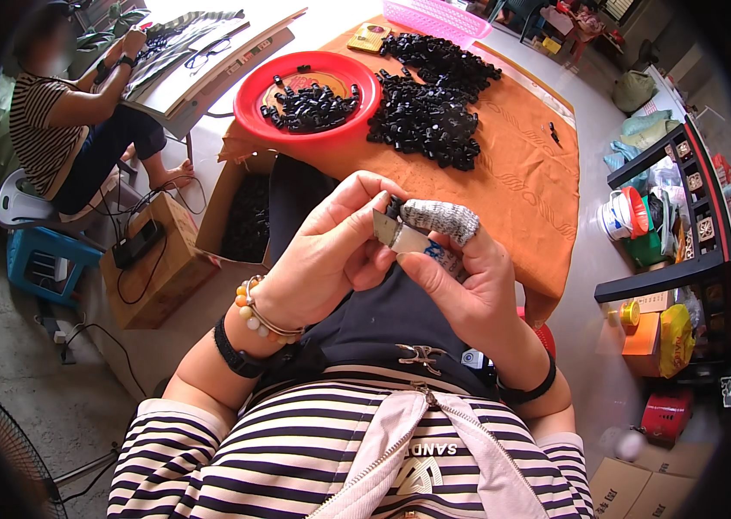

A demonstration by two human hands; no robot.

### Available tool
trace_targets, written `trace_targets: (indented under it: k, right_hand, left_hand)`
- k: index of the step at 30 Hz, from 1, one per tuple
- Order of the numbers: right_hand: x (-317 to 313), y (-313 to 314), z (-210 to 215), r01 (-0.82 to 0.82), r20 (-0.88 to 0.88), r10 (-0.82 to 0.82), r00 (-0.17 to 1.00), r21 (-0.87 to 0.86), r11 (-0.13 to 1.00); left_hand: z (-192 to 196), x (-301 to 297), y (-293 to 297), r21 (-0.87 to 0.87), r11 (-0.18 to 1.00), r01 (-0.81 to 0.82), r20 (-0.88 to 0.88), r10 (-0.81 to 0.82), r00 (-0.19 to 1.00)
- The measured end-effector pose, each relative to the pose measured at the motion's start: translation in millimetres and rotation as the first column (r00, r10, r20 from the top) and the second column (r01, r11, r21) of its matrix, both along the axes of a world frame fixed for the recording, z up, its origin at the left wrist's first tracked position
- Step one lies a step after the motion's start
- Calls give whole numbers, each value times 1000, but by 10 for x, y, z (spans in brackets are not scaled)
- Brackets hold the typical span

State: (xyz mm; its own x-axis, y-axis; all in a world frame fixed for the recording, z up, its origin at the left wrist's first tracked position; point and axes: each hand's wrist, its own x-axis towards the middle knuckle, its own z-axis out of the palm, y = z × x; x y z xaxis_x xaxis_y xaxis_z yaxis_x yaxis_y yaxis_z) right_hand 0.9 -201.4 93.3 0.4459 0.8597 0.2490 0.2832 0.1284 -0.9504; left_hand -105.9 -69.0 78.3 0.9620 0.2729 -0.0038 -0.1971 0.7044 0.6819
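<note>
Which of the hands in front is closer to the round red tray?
Left. The left hand is below the red tray in the picture; the right hand is farther right and lower.

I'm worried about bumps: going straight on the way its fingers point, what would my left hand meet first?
Likely the grey knit finger cover on your right hand, just past the small black piece in your left hand. The flat metal piece is close too; depth is unclear.

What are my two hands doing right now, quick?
Left hand: closed, pinching a small black piece.
Right hand: closed around a white-handled tool with a flat metal blade.
</note>
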Motion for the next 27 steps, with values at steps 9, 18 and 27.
trace_targets:
  k: [9,18,27]
  right_hand:
    - [-4,19,-30,-50,-55,52,997,48,998]
    - [35,39,-118,-33,0,33,999,78,996]
    - [69,-7,-38,-98,-112,95,989,-24,995]
  left_hand:
    - [-15,-11,7,64,998,-16,-11,17,1000]
    - [0,1,-8,77,996,-54,-72,60,996]
    - [-9,-7,27,23,1000,14,-49,-12,999]
